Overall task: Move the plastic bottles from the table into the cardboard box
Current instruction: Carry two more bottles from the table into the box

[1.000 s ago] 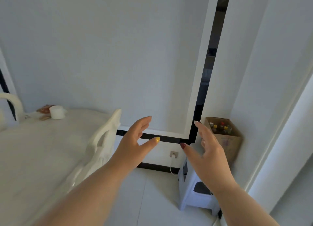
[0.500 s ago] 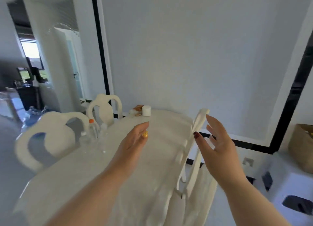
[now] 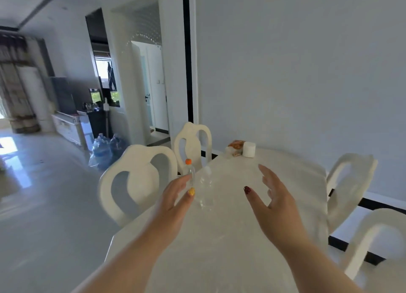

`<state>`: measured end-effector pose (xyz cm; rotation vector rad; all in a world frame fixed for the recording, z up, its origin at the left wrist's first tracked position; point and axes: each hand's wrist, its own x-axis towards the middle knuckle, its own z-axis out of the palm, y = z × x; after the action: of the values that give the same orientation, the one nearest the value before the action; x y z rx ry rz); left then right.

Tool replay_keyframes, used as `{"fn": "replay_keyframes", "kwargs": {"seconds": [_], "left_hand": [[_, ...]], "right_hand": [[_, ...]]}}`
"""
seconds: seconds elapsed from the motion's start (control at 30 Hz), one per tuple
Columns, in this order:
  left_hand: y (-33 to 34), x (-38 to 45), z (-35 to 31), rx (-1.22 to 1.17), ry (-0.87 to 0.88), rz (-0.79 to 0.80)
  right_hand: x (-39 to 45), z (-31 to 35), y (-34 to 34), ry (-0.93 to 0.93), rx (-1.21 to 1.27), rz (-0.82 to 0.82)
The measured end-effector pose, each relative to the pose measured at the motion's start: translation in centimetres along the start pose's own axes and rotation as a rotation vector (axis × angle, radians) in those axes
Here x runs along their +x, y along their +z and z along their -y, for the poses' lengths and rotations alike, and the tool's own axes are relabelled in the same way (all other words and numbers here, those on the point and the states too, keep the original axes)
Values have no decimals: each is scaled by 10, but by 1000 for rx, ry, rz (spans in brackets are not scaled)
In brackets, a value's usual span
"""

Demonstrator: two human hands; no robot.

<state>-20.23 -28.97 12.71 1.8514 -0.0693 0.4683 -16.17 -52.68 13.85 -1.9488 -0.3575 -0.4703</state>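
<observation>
Two clear plastic bottles stand on the white table (image 3: 252, 238) near its left edge. One has an orange cap (image 3: 189, 169); the other, with a white cap (image 3: 205, 188), stands just right of it. My left hand (image 3: 175, 202) is open, fingers spread, right in front of the orange-capped bottle and partly covering it. My right hand (image 3: 270, 200) is open too, held over the table to the right of the bottles, holding nothing. The cardboard box is out of view.
White chairs stand along the table's left side (image 3: 136, 183), (image 3: 193, 143) and right side (image 3: 349, 183), (image 3: 377, 244). A white roll (image 3: 249, 149) and a snack packet (image 3: 235, 145) lie at the table's far end. Large blue water jugs (image 3: 103, 150) sit on the floor at left.
The view has swung left from the corner with the cardboard box to the table. Both open hands have come forward toward the two bottles.
</observation>
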Motion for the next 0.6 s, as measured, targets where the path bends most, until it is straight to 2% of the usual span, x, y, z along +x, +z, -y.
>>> {"fn": "replay_keyframes", "kwargs": {"seconds": [0.33,0.6], "left_hand": [[-76,117,107,217,-112,-8],[-67,233,217,321,-200,114]], "right_hand": [[106,-42,150,147,-148,85],[175,-100,242,415,-267,121]]}}
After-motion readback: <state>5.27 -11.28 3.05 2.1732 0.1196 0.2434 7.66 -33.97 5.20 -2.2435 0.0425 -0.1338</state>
